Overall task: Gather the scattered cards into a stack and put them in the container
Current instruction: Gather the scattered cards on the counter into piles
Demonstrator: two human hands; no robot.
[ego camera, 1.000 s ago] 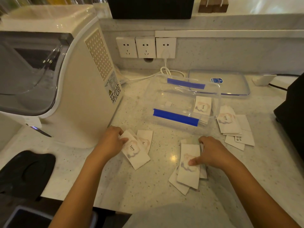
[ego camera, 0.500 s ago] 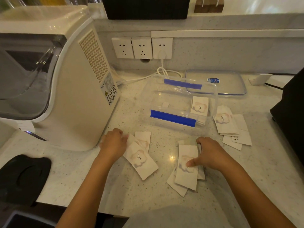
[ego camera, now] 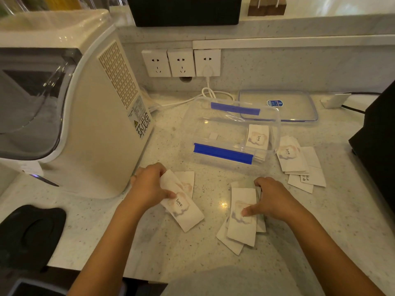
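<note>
White "love" cards lie scattered on the speckled counter. My left hand (ego camera: 149,185) grips a small bunch of cards (ego camera: 184,209) by one end, with another card (ego camera: 188,180) lying just behind it. My right hand (ego camera: 271,199) presses on a loose pile of cards (ego camera: 241,227), forefinger on the top one. A third heap of cards (ego camera: 297,163) lies to the right of the clear container (ego camera: 230,133) with blue clips. One card (ego camera: 257,137) leans at the container's right end.
A large cream appliance (ego camera: 89,116) stands at the left, close to my left hand. The container's clear lid (ego camera: 280,105) lies behind it. A black device (ego camera: 378,135) sits at the right edge. Wall sockets and a white cable (ego camera: 207,92) are at the back.
My left hand has slid its bunch of cards a little toward me and to the right. My right hand stays pressed on its pile.
</note>
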